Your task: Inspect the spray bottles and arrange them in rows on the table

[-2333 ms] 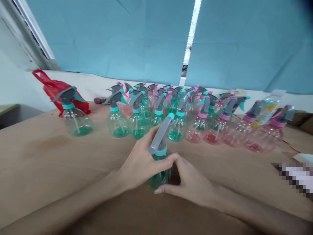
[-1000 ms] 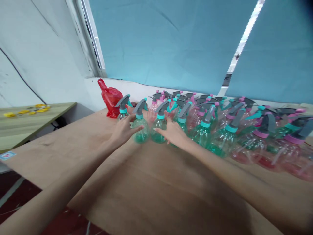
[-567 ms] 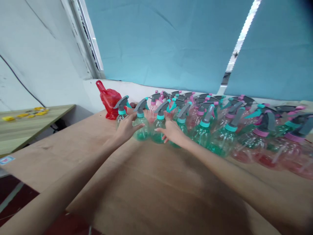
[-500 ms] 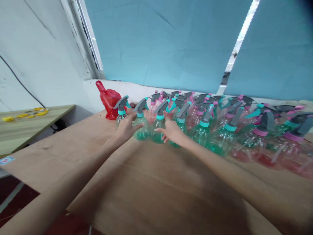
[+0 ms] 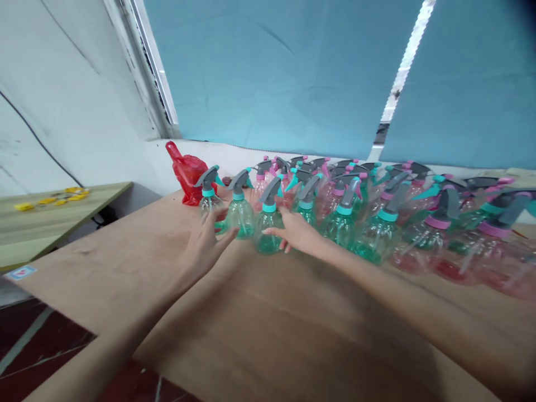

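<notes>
My right hand (image 5: pixel 296 230) grips a green bottle (image 5: pixel 267 219), upright between my hands; my left hand (image 5: pixel 205 243) is spread wide. Swinging my right knuckles outward could topple the neighbour (image 5: pixel 306 207) just behind.

Spray bottle (image 5: pixel 265 244) at right hand (image 5: pixel 299 230), glossy plastic; tabletop (image 5: pixel 234 329) beneath, matt wood; bag (image 5: pixel 190 173) beyond left hand (image 5: pixel 204 244), crinkled plastic.

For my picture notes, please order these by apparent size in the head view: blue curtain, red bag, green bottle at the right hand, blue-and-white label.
1. Blue curtain
2. Red bag and green bottle look too alike to rank
3. Blue-and-white label
</notes>
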Motion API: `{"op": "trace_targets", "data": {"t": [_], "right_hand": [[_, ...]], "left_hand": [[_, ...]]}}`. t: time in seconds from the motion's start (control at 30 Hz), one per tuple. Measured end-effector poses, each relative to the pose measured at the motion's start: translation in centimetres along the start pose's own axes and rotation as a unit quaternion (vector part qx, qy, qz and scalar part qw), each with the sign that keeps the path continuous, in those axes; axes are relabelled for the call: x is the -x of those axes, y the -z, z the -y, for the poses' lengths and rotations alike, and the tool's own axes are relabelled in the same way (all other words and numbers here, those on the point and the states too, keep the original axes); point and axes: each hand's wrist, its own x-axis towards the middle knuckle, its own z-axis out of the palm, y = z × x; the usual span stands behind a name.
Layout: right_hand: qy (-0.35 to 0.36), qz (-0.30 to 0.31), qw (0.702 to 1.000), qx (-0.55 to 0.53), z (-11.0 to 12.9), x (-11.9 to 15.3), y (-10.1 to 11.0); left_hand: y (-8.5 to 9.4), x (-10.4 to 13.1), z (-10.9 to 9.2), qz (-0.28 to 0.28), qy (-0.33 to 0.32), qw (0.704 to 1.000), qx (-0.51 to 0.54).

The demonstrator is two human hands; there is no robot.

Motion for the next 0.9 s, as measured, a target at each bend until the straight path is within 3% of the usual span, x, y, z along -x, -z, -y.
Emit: {"op": "trace_targets", "data": {"t": [0.27,0.43,0.67,0.9], "right_hand": [[0.092,-0.007,0.993,0.075,-0.3,7.0,0.9],[0.136,0.009,0.984,0.116,-0.3,11.3,1.7],[0.129,-0.008,0.981,0.141,-2.1,14.3,3.1],[0.105,0.0,0.982,0.155,-6.4,17.1,5.6]], "left_hand": [[-1.8,0.8,-7.4,0.103,-0.019,0.989,0.104],[-3.6,1.3,-11.7,0.085,-0.044,0.984,0.152],[-6.6,2.7,-14.9,0.083,-0.035,0.972,0.218],[-9.2,2.9,-17.9,0.124,0.004,0.957,0.261]]}}
